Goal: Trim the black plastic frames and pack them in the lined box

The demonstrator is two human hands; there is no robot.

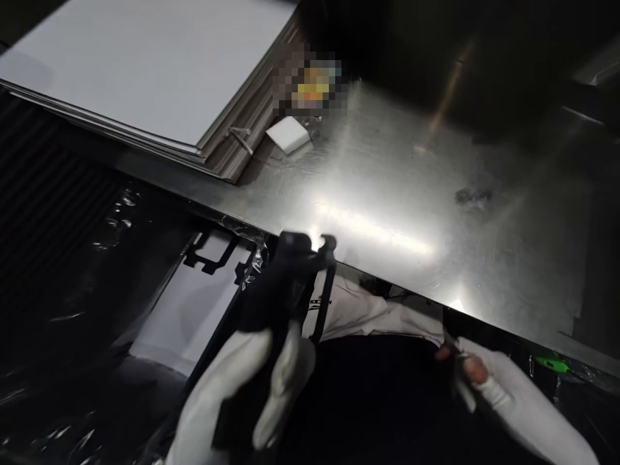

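My left hand (285, 381), in a white glove, is closed round a black plastic bracket-like part (303, 261) with a hooked end and a slim side bar. The part is tilted upward near the front edge of the metal table. Over my dark-clothed lap, my right hand (489, 381) wears a white glove that leaves the thumb tip and a fingertip bare. Its fingers pinch a small, thin, blade-like piece (459, 374), blurred by motion, so its exact kind does not show.
A metal table (387, 187) reaches across the view. On it lie a stack of white-topped boards (145, 71) and a small white block (289, 135). Black plastic sheeting (72, 349) covers the left, with a white sheet (188, 310) and black notched parts (210, 255). A green item (555, 365) lies right.
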